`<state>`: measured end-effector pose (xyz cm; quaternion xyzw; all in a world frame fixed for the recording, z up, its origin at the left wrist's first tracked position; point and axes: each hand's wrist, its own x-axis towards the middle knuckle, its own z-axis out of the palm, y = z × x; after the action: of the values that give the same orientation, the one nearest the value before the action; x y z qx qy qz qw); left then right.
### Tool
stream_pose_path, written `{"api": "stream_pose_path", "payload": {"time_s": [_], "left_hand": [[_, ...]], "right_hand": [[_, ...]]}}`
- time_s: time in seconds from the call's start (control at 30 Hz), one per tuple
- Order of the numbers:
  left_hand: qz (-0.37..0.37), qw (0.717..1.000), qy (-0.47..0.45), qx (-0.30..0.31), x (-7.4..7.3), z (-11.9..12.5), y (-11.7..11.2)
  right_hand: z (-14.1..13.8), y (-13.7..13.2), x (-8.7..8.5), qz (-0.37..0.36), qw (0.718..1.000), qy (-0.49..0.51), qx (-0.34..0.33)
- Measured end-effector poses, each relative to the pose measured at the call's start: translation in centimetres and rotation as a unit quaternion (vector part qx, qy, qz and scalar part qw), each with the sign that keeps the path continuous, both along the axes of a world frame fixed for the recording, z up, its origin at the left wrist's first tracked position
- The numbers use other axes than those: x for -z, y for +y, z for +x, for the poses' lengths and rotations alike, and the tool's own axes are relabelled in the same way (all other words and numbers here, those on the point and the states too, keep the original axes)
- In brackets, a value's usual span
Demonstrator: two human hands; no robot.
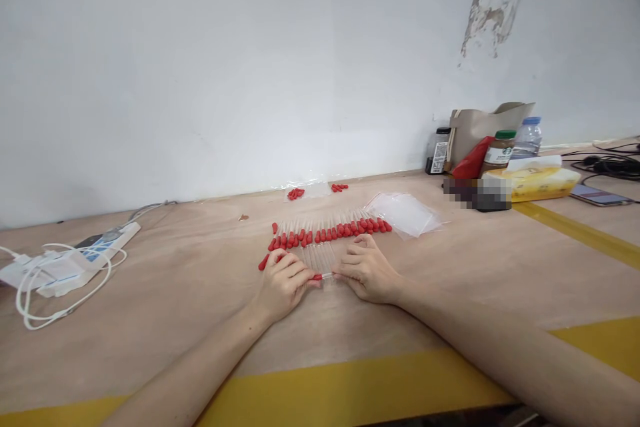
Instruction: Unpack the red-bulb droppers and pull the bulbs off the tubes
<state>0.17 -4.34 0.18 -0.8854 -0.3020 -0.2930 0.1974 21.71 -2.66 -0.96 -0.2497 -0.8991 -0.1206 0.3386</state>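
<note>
A row of clear glass droppers with red rubber bulbs (pixel 330 233) lies side by side on the wooden table (pixel 175 320). My left hand (pixel 283 283) rests at the row's near left end, fingers curled, pinching one dropper with a red bulb (pixel 317 276) that lies crosswise. My right hand (pixel 367 270) sits just right of it, fingers bent, fingertips on the same dropper's glass end. More loose red bulbs (pixel 296 193) lie further back near the wall.
Clear plastic bags (pixel 405 213) lie right of the row. A white power strip with coiled cables (pixel 65 267) is at the left. Jars, a bottle, a bag and a tissue pack (pixel 535 181) crowd the back right, with a phone (pixel 600 197) beyond.
</note>
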Motion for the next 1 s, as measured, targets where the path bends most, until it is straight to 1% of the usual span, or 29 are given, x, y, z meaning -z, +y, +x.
{"api": "stream_pose_path", "payload": {"time_s": [0.1,0.17,0.2,0.27,0.3,0.33,0.37,0.4,0.43,0.5,0.57,0.6,0.67,0.77,0.93,1.0], "left_hand": [[0.011,1.0,0.0,0.008,0.0,0.0,-0.4],[0.006,1.0,-0.011,0.008,0.0,-0.6,-0.4],[-0.003,1.0,-0.028,-0.001,-0.1,-1.2,-0.3],[-0.042,0.993,-0.1,-0.052,-0.7,-2.9,0.3],[-0.07,0.98,-0.158,-0.098,-1.1,-4.0,0.7],[-0.104,0.956,-0.224,-0.159,-1.6,-5.1,1.1],[-0.138,0.929,-0.268,-0.216,-2.0,-6.2,1.6],[-0.169,0.905,-0.289,-0.261,-2.4,-7.2,2.0],[-0.2,0.883,-0.307,-0.293,-2.7,-8.0,2.4],[-0.277,0.844,-0.335,-0.315,-2.8,-9.1,3.1],[-0.342,0.814,-0.359,-0.304,-2.4,-9.6,3.5],[-0.362,0.805,-0.365,-0.297,-2.1,-9.6,3.7],[-0.371,0.802,-0.369,-0.288,-1.5,-9.5,3.9],[-0.358,0.814,-0.368,-0.271,-1.0,-9.0,4.1],[-0.336,0.851,-0.343,-0.211,-0.4,-8.0,4.3],[-0.359,0.85,-0.33,-0.199,-0.2,-7.7,4.5]], "right_hand": [[0.2,-0.1,-0.1,-0.002,1.0,-0.001,-0.007],[0.7,0.1,-0.2,-0.006,1.0,0.004,-0.009],[1.1,0.4,-0.3,-0.012,1.0,0.012,-0.002],[1.8,1.0,-0.5,-0.036,0.997,0.052,0.043],[2.1,1.4,-0.6,-0.058,0.992,0.081,0.077],[2.3,1.7,-0.7,-0.085,0.985,0.11,0.108],[2.3,1.9,-0.7,-0.115,0.976,0.131,0.128],[2.2,2.1,-0.8,-0.145,0.969,0.145,0.138],[2.0,2.2,-0.7,-0.171,0.964,0.15,0.14],[1.3,2.0,-0.7,-0.208,0.957,0.144,0.142],[0.7,1.7,-0.6,-0.216,0.953,0.134,0.162],[0.5,1.6,-0.5,-0.212,0.953,0.127,0.175],[0.1,1.3,-0.4,-0.19,0.955,0.108,0.2],[-0.1,1.2,-0.3,-0.16,0.958,0.081,0.222],[-0.8,0.7,-0.2,-0.167,0.961,0.083,0.204],[-1.1,0.3,-0.3,-0.178,0.96,0.089,0.197]]}}
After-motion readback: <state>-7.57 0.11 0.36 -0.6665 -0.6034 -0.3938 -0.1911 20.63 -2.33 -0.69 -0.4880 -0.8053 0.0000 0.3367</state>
